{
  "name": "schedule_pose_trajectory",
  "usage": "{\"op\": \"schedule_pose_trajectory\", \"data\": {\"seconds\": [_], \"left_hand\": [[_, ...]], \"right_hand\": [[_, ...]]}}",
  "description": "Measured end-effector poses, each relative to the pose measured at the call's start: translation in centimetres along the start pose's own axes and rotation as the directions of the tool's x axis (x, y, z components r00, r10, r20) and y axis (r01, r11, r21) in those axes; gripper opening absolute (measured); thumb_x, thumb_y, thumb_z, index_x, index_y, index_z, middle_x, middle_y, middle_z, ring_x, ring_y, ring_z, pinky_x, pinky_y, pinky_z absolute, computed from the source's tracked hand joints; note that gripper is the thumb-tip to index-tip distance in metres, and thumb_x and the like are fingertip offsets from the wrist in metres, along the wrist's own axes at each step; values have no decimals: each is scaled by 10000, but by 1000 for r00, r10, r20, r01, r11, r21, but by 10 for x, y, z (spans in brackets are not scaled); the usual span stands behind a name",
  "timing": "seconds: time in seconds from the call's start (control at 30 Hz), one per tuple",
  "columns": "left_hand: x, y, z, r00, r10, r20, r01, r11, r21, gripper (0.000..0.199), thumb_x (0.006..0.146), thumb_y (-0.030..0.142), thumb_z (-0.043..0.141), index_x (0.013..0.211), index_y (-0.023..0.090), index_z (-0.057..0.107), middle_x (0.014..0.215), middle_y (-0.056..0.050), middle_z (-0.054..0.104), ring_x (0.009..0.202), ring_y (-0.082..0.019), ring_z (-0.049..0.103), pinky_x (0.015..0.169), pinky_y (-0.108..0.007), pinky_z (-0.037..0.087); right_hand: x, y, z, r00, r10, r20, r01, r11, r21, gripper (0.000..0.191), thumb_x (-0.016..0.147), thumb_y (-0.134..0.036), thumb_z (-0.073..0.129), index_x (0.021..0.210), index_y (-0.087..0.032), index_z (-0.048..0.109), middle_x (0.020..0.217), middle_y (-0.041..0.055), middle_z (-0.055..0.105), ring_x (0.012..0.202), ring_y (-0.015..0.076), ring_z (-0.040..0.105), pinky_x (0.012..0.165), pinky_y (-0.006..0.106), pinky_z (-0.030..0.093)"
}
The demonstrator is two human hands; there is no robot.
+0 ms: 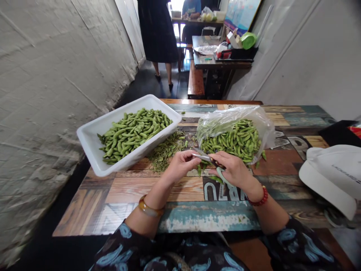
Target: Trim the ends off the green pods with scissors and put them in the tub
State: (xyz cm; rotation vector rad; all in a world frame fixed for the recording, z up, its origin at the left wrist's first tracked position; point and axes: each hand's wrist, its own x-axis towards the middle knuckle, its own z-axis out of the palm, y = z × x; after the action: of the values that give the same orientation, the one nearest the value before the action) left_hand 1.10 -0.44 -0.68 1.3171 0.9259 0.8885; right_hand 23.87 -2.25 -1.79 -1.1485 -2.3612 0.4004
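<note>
My right hand is wrapped round the pale green handles of a pair of scissors, whose blades point left. The fingers of my left hand are pinched together at the blade tips; whatever they hold is hidden. Just beyond my right hand lies a clear plastic bag, its mouth open, with green soybean pods inside and spilling out. To the left stands a white tub holding a heap of pods. Between tub and bag is a pile of small green trimmings. A few loose pods lie beneath my hands.
The patterned wooden table bears a white cap at the right. A bench and a second table with assorted items stand beyond. A person in dark clothing stands in the aisle; another person sits farther back.
</note>
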Motion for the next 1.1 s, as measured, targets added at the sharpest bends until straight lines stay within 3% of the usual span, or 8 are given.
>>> {"op": "schedule_pose_trajectory", "data": {"seconds": [0.3,0.5,0.77,1.1], "left_hand": [[-1,-1,3,1000,-6,10,6,1000,-1,273,771,388,738,823,121,743,687,-30,655,593,-104,518,558,-218,387],[-1,2,5,999,-17,36,17,1000,18,268,772,372,732,875,124,752,647,-12,634,571,-95,499,522,-201,374],[-3,7,6,999,-16,38,13,998,61,201,753,316,741,806,123,746,704,-28,675,622,-107,548,554,-200,401],[-1,-1,3,1000,-9,30,10,999,-32,306,752,381,752,885,106,749,748,-47,701,643,-119,576,593,-224,438]], "right_hand": [[0,-2,-2,997,-28,-73,16,989,-148,370,866,-376,699,1189,-219,615,1148,90,690,979,267,666,808,403,492],[0,-9,0,997,-30,-68,30,1000,-8,355,895,-295,658,1232,-212,578,1164,102,663,1026,246,651,856,368,538],[2,-11,5,989,-63,-132,63,998,-7,426,834,-305,729,1211,-170,581,1119,134,656,1011,292,629,884,452,543],[4,-9,9,990,-57,-127,62,998,34,322,886,-288,669,1187,-196,607,982,88,673,874,226,643,755,351,549]]}}
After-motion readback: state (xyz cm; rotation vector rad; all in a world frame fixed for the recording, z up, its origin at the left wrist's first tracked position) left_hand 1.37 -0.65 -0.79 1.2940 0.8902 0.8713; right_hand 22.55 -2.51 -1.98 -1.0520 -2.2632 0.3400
